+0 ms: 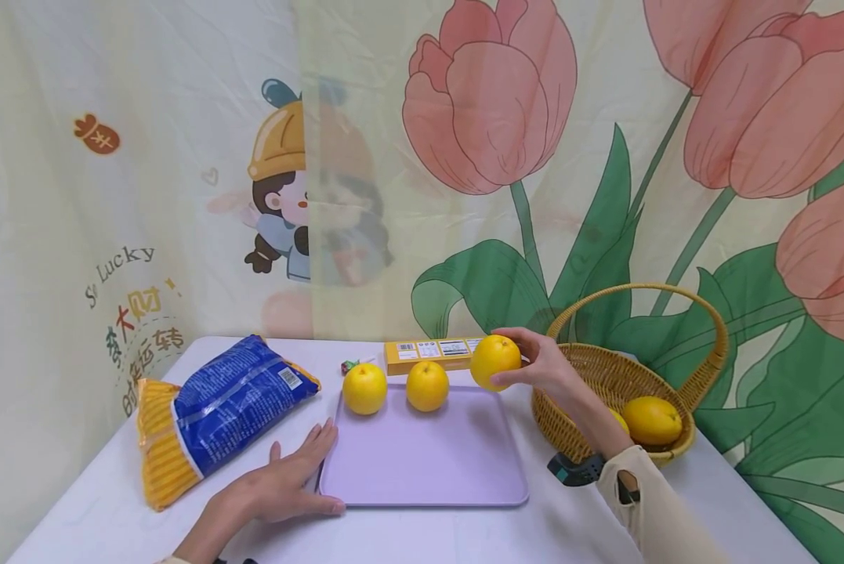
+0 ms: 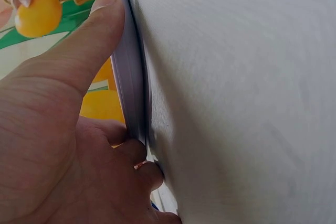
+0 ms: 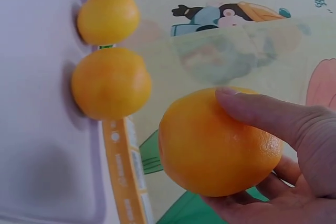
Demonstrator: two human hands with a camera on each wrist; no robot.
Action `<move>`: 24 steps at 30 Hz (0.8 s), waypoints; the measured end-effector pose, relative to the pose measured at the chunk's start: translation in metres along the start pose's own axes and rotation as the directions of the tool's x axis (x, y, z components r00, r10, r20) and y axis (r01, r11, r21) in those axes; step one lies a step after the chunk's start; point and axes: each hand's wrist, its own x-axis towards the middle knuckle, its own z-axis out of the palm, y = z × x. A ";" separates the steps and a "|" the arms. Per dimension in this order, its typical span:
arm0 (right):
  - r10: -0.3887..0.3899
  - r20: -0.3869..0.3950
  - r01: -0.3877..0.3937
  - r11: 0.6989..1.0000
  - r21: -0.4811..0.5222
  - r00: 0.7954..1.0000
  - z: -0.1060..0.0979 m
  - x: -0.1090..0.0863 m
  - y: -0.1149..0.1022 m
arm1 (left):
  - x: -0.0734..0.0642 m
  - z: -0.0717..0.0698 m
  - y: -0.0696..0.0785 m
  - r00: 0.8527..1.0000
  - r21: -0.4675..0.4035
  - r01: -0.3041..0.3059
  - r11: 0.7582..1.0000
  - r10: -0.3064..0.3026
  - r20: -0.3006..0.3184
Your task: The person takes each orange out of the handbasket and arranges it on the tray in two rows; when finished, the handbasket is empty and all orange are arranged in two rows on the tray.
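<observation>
My right hand [image 1: 534, 360] grips an orange [image 1: 495, 363] between thumb and fingers, above the back right corner of a lilac tray [image 1: 422, 462]. In the right wrist view the thumb lies across the top of this orange [image 3: 218, 142], with fingers beneath it. Two more oranges sit along the tray's back edge, a left one [image 1: 364, 389] and a middle one [image 1: 427, 385]. My left hand [image 1: 284, 482] rests at the tray's left side, fingers stretched along the edge and thumb at the front left corner. In the left wrist view the thumb touches the rim [image 2: 126, 72].
A wicker basket [image 1: 548, 407] with a tall handle stands right of the tray, with yellow fruit [image 1: 651, 421] inside. Behind the tray lie a yellow box [image 1: 400, 360] and a small wrapped lollipop [image 1: 349, 366]. A blue and yellow bag [image 1: 231, 403] lies at left.
</observation>
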 end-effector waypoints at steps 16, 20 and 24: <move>0.071 -0.041 -0.073 0.996 -0.046 0.997 0.027 0.012 0.032 | 0.001 0.002 -0.005 0.999 0.011 -0.037 0.999 0.037 -0.007; 0.126 -0.061 -0.131 0.989 -0.075 0.990 0.033 0.015 0.037 | 0.000 0.002 -0.003 0.999 0.017 -0.032 0.999 0.032 -0.013; 0.185 -0.086 -0.194 0.975 -0.112 0.979 0.038 0.019 0.041 | -0.001 0.002 -0.003 1.000 0.008 -0.020 1.000 0.020 -0.014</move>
